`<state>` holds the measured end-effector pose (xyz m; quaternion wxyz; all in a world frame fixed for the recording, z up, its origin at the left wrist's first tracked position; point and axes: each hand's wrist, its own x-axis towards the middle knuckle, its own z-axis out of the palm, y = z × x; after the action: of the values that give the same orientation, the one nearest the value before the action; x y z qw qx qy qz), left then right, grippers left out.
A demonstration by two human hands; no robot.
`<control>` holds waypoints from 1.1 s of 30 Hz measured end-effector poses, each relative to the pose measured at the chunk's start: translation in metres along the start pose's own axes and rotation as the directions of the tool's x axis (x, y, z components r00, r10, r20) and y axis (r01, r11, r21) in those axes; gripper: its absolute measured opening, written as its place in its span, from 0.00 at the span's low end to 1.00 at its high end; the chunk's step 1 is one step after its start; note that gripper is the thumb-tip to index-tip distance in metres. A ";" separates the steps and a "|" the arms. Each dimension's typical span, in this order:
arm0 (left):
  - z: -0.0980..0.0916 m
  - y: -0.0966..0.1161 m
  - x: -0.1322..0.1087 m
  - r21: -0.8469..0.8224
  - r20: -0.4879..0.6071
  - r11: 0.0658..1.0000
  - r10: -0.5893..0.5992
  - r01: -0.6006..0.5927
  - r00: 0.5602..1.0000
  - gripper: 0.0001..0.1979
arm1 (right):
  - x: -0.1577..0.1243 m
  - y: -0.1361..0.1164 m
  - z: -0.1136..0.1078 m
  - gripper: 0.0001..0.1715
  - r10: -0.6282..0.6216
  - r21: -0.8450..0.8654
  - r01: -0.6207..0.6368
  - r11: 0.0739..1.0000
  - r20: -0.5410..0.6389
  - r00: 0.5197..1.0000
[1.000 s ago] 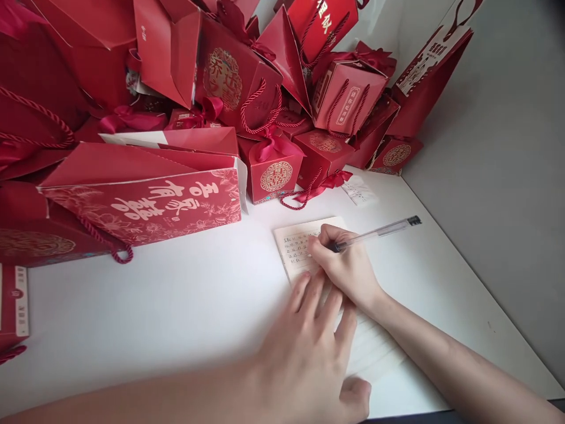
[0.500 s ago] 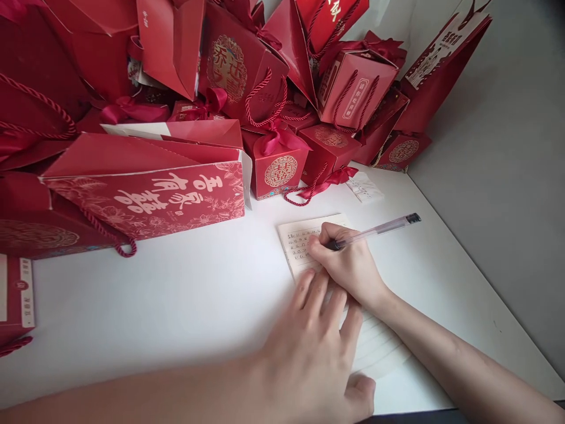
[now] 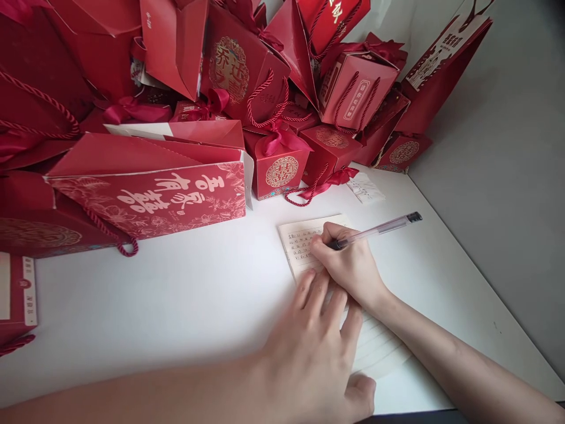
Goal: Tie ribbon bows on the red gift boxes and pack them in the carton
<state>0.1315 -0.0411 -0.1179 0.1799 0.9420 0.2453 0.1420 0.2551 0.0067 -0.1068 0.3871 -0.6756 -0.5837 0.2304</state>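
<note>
A small notebook (image 3: 304, 227) with lined pages and rows of handwriting lies on the white table. My right hand (image 3: 348, 259) is closed around a clear pen (image 3: 384, 228) with a dark grip and dark end; the pen slants up to the right. Its tip is hidden behind my fingers, over the written page. My left hand (image 3: 315, 335) rests with fingers spread across the lower part of the notebook, close below my right hand. Both hands cover much of the paper.
Red gift boxes and bags, among them a large floral box (image 3: 154, 197) and a small ribboned box (image 3: 280, 168), crowd the back and left of the white table (image 3: 176, 306). A crumpled white packet (image 3: 365, 187) lies beyond the notebook. A grey wall (image 3: 498, 176) borders the right side.
The view has shifted very slightly, so the boxes at left sit a little further right. Both hands and the pen keep nearly the same pose.
</note>
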 end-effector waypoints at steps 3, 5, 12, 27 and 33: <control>0.000 0.000 0.000 0.005 0.007 1.000 -0.003 0.003 1.000 0.37 | -0.001 0.000 0.000 0.17 -0.011 -0.010 0.011 1.000 0.002 1.000; 0.000 0.000 0.001 0.015 0.018 1.000 -0.002 0.002 1.000 0.36 | -0.001 -0.001 0.001 0.17 -0.012 -0.010 0.012 1.000 0.008 1.000; 0.000 -0.002 -0.001 -0.014 0.017 1.000 0.020 -0.019 1.000 0.36 | 0.009 0.005 -0.010 0.18 0.128 0.185 -0.101 0.978 -0.141 0.982; 0.006 -0.040 0.021 -0.029 -0.178 0.999 0.033 -0.039 0.984 0.17 | 0.047 0.080 -0.067 0.19 -0.421 -0.380 0.333 0.863 -0.175 0.890; -0.022 -0.060 0.035 -0.019 -0.378 0.999 -0.047 0.043 0.925 0.08 | 0.051 0.084 -0.061 0.29 -0.016 0.011 0.026 1.000 -0.538 0.843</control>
<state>0.1282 0.0315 -0.1162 0.1372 0.8901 0.2961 0.3180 0.3632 0.0388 -0.1299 0.5436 -0.7031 -0.4572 0.0328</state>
